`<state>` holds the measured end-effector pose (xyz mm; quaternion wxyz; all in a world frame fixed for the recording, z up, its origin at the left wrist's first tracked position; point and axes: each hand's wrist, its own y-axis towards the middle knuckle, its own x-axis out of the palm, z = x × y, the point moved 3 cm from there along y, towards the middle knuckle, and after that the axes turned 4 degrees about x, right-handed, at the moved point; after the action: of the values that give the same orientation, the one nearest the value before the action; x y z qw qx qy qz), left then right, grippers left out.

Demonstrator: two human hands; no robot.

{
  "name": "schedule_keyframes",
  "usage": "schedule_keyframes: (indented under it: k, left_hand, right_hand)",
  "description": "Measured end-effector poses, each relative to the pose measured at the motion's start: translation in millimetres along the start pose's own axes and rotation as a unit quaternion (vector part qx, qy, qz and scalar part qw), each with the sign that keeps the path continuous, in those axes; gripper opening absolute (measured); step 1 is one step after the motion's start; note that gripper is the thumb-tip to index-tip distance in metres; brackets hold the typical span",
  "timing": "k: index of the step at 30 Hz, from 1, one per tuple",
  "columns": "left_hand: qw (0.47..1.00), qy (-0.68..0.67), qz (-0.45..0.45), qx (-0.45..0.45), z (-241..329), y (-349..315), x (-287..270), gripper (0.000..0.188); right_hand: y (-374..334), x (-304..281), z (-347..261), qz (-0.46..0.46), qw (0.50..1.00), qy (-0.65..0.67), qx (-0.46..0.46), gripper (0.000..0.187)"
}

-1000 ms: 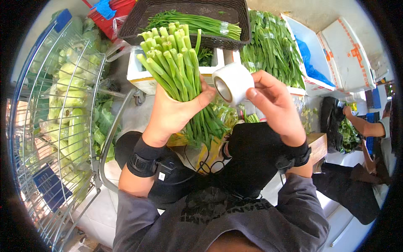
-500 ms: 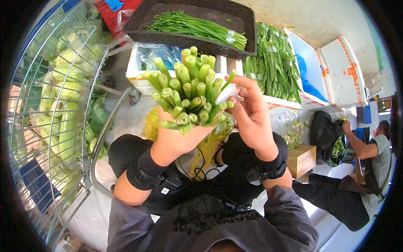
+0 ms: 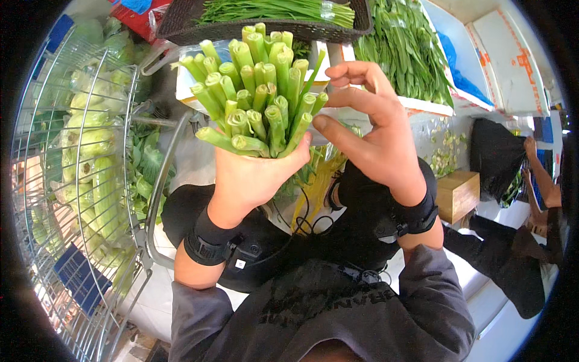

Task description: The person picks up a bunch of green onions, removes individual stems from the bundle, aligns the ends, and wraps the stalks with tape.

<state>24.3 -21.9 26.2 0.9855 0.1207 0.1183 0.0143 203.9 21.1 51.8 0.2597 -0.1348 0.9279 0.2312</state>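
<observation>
A thick bunch of green vegetable stalks (image 3: 259, 90) stands with its cut ends turned up toward me. My left hand (image 3: 250, 181) is wrapped around it low down, shut on the stalks. Some green leaves show below, between my knees, partly hidden by the hand. My right hand (image 3: 383, 130) is just to the right of the bunch, its fingers and thumb spread and curved, with nothing seen between them. Its thumb tip is close to the outermost stalks; whether it touches them I cannot tell.
A wire shopping cart (image 3: 90, 181) with bagged pale green vegetables stands at the left. Beyond the bunch are a dark woven tray (image 3: 181, 27) of thin green stems and foam boxes with leafy greens (image 3: 404, 54). A wooden block (image 3: 458, 194) and another person (image 3: 546, 187) are at the right.
My right hand has drawn back to the right of the stalks and its fingers have spread. The bunch has shifted slightly left. The whole view has moved a little.
</observation>
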Motion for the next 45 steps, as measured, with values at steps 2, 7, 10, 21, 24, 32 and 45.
schedule_keyframes:
  k: [2, 7, 10, 21, 24, 32, 45]
  left_hand:
    - [1.000, 0.004, -0.006, 0.017, -2.1, 2.1, 0.5, 0.021]
    - [0.999, -0.046, 0.003, -0.025, -2.4, 5.1, 6.4, 0.021]
    - [1.000, -0.020, -0.003, -0.023, -3.8, 8.2, 8.0, 0.021]
    - [0.993, -0.098, 0.018, -0.058, -14.1, 11.0, 9.9, 0.011]
    - [0.983, -0.158, 0.046, -0.084, -14.4, 9.3, 11.1, 0.015]
    - [0.991, -0.112, 0.063, -0.039, -8.8, 8.0, 16.2, 0.014]
    - [0.997, -0.058, 0.045, -0.027, -7.2, 6.6, 20.8, 0.019]
  right_hand:
    - [-0.6, 0.2, 5.9, 0.006, 1.000, 0.010, -0.004, 0.023]
    - [-2.1, 1.8, 9.9, -0.002, 1.000, -0.004, 0.008, 0.016]
    - [-3.1, 4.4, 13.0, -0.019, 1.000, 0.006, -0.002, 0.014]
    - [-7.4, 1.2, 29.9, 0.003, 0.976, 0.204, 0.078, 0.023]
    - [-10.7, -4.7, 30.8, -0.082, 0.977, 0.155, 0.118, 0.030]
    - [-13.9, 2.9, 28.5, -0.033, 0.967, 0.194, 0.160, 0.030]
    - [-15.6, 13.2, 39.9, 0.001, 0.951, 0.257, 0.172, 0.011]
